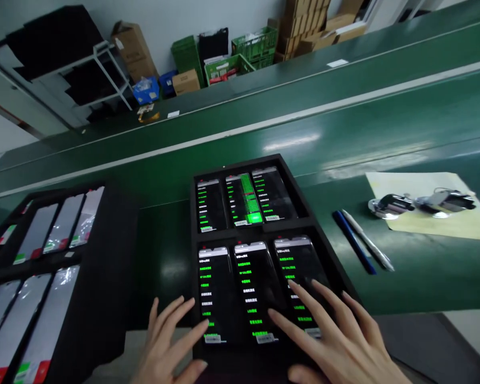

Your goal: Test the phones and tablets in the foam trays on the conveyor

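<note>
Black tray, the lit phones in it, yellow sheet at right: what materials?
Black tray: likely dense foam, possibly plastic; matte, barely any highlights.
Lit phones: probably glass fronts, smooth over bright displays; bodies can't be judged.
Yellow sheet: probably paper; matte, thin.

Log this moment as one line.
left hand: open, at lower-left phone | right hand: open, spread over lower-right phone | black tray: six lit phones | right of tray: blue pen, white pen

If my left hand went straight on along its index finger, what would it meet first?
Most likely the front-left phone in the black tray: in this view, your left hand has its index fingertip over that screen's left edge. Whether it touches or hovers is unclear.
</note>
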A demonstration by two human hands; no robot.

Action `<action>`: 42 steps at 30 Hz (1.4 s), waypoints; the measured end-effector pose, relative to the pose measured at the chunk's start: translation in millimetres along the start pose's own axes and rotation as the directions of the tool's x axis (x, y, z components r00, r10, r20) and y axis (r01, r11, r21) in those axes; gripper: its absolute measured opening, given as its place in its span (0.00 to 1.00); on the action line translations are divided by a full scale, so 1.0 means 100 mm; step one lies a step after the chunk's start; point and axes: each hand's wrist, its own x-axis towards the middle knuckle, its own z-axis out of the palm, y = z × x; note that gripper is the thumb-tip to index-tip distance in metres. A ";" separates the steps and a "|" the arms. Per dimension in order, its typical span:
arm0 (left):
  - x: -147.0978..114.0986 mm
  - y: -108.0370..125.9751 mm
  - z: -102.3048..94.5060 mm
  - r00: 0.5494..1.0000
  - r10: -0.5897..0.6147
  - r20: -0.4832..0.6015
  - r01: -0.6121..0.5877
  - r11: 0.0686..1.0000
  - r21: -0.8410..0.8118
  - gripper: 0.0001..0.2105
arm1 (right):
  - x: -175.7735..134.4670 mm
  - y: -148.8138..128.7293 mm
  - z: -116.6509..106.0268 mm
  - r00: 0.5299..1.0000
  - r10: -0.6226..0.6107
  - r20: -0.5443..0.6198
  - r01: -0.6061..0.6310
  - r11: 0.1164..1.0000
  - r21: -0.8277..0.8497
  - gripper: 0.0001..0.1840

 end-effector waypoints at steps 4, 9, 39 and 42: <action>0.00 0.11 0.06 0.997 0.000 0.079 -0.004 0.999 0.046 0.21 | -0.29 -0.25 0.08 0.995 0.096 0.031 -0.094 0.994 -0.057 0.30; 0.45 -0.06 0.14 0.972 -0.215 0.089 0.207 0.974 0.089 0.19 | 0.08 -0.19 0.15 0.973 0.221 0.062 -0.219 0.975 -0.038 0.26; 0.20 0.31 0.18 0.939 -0.322 -0.124 0.315 0.947 -0.070 0.22 | -0.30 0.26 0.01 0.978 0.190 -0.088 -0.169 0.965 0.202 0.32; 0.22 0.35 0.15 0.945 -0.317 -0.077 0.316 0.948 -0.019 0.20 | -0.36 0.27 0.07 0.981 0.156 -0.114 -0.122 0.958 0.260 0.35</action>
